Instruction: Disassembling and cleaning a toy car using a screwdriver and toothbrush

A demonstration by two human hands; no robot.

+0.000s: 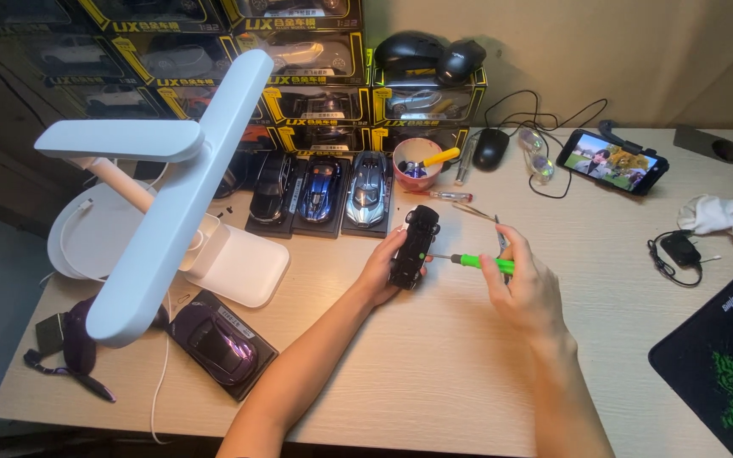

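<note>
The black model car (415, 246) is held just above the counter (434, 356), near its middle, turned belly-up so its underside faces the person. That seems the reason for the hold: the left hand (386, 270) cups it from the side and below, fingers wrapped shut around the body to keep it from twisting. The right hand (523, 284) has its grip closed on the green handle of a small screwdriver (468, 260), shaft lying nearly level, tip meeting the car's underside, where I take it a screw sits, though I cannot make one out.

Just behind, three more model cars (322, 191) stand on dark bases in a row, and a pink cup (415, 165) with a yellow-handled tool sits within easy reach of the working hand. Another screwdriver (439, 195) lies beside it. A purple model car (214, 343) rests to the left under the white desk lamp (180, 195), whose arm leans over the counter. A phone (611, 161) is propped far right, screen lit, tilted toward the person. Boxed cars (316, 102) are stacked against the wall.
</note>
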